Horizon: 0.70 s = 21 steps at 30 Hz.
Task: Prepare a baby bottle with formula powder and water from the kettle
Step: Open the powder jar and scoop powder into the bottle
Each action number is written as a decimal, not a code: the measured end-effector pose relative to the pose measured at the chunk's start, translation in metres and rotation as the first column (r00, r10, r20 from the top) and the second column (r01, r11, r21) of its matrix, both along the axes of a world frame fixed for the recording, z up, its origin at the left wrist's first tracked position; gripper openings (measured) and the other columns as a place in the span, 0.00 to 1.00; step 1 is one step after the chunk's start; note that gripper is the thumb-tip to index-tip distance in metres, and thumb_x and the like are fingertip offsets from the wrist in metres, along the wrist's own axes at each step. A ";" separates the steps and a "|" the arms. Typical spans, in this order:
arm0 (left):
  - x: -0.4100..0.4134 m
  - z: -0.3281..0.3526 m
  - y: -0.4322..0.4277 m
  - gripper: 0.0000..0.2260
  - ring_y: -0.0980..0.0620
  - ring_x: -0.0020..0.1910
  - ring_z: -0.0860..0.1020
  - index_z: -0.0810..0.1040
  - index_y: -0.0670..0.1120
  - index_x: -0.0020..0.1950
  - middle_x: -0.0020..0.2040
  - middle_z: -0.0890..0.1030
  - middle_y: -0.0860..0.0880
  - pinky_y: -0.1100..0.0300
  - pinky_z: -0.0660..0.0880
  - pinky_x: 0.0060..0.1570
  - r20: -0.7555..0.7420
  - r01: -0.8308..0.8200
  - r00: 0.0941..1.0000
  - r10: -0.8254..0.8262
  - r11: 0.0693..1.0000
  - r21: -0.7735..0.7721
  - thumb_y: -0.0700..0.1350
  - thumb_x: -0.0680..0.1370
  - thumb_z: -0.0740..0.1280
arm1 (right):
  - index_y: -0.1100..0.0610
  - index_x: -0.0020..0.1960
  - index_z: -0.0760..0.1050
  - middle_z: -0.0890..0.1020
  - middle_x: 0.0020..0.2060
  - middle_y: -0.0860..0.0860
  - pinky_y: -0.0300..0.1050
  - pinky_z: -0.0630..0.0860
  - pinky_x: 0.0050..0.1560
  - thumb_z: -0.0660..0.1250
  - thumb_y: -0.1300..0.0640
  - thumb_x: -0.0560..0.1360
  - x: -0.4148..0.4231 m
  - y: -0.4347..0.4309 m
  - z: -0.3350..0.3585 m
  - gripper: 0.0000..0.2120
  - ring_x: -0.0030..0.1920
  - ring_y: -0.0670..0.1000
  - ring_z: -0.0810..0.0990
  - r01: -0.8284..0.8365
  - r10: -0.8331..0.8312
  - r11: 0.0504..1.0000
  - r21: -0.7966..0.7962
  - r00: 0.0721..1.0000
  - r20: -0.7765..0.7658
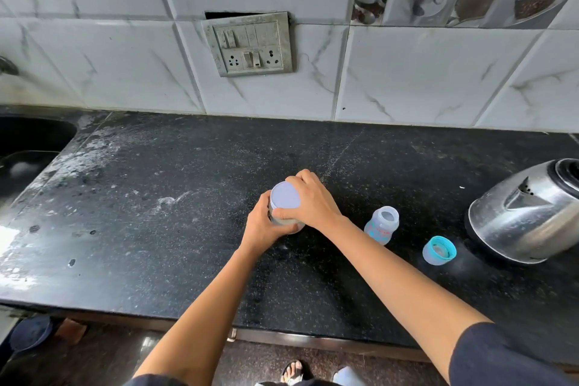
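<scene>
A small jar with a pale lavender lid (284, 195) stands on the black counter (156, 229); pale powder shows through its lower wall. My left hand (261, 226) grips the jar's body from the near side. My right hand (313, 200) curls over the lid's rim from the right. To the right stands the open baby bottle (380, 226), clear with blue and red print. Its teal-ringed cap with the nipple (439, 250) lies further right. The steel kettle (526, 213) sits at the right edge, spout facing left.
A dark sink (31, 141) lies at the far left with a tap end above it. A switch and socket plate (250, 47) is on the tiled wall. The counter's front edge runs across the lower frame, with floor and a sandalled foot below.
</scene>
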<state>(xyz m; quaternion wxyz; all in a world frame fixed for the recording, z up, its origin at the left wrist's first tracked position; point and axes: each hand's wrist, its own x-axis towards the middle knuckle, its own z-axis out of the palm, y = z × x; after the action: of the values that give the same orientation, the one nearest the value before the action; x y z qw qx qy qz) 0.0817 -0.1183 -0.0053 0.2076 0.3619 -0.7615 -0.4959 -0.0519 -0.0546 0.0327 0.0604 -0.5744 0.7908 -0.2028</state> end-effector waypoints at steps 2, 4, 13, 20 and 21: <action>0.000 0.001 -0.003 0.38 0.60 0.54 0.72 0.65 0.55 0.66 0.54 0.73 0.61 0.71 0.69 0.46 0.009 0.010 1.000 -0.010 1.000 -0.018 0.52 0.60 0.80 | 0.59 0.64 0.72 0.72 0.57 0.54 0.47 0.71 0.56 0.73 0.40 0.65 -0.003 0.000 -0.001 0.34 0.58 0.54 0.70 -0.032 0.033 0.999 -0.024 0.999 0.024; 0.001 0.002 -0.005 0.38 0.63 0.52 0.72 0.66 0.56 0.65 0.54 0.73 0.62 0.74 0.69 0.44 0.017 0.015 1.000 -0.015 1.000 -0.019 0.54 0.59 0.80 | 0.61 0.62 0.72 0.72 0.55 0.55 0.47 0.71 0.55 0.74 0.41 0.65 -0.006 -0.002 -0.001 0.33 0.56 0.54 0.71 -0.065 0.066 0.997 -0.028 0.998 0.010; -0.006 0.002 -0.009 0.38 0.72 0.52 0.71 0.67 0.61 0.63 0.53 0.74 0.64 0.77 0.68 0.44 0.015 0.031 0.999 -0.032 0.999 0.029 0.52 0.57 0.81 | 0.65 0.59 0.73 0.75 0.53 0.59 0.47 0.69 0.54 0.77 0.48 0.63 -0.017 -0.008 0.002 0.32 0.53 0.58 0.73 -0.223 0.223 0.974 -0.029 0.975 -0.003; -0.011 0.006 -0.021 0.34 0.62 0.50 0.75 0.69 0.58 0.58 0.50 0.75 0.63 0.78 0.67 0.42 0.087 0.149 0.985 -0.151 0.989 0.024 0.50 0.55 0.79 | 0.60 0.64 0.71 0.73 0.58 0.55 0.42 0.66 0.59 0.74 0.47 0.64 -0.031 -0.014 0.012 0.33 0.58 0.54 0.69 -0.416 0.412 0.900 0.134 0.910 0.054; -0.011 0.007 -0.023 0.34 0.63 0.50 0.74 0.69 0.58 0.57 0.50 0.75 0.63 0.79 0.67 0.41 0.093 0.163 0.982 -0.165 0.986 0.025 0.51 0.55 0.79 | 0.58 0.66 0.70 0.72 0.61 0.54 0.42 0.65 0.62 0.74 0.50 0.65 -0.033 -0.016 0.018 0.32 0.60 0.52 0.68 -0.469 0.463 0.864 0.184 0.883 0.077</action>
<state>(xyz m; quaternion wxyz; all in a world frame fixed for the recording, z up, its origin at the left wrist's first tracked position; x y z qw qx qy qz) 0.0704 -0.1409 0.0016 0.1267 0.3229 -0.7933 -0.5003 -0.0853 -0.0703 0.0511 0.1759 -0.7362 0.6439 -0.1116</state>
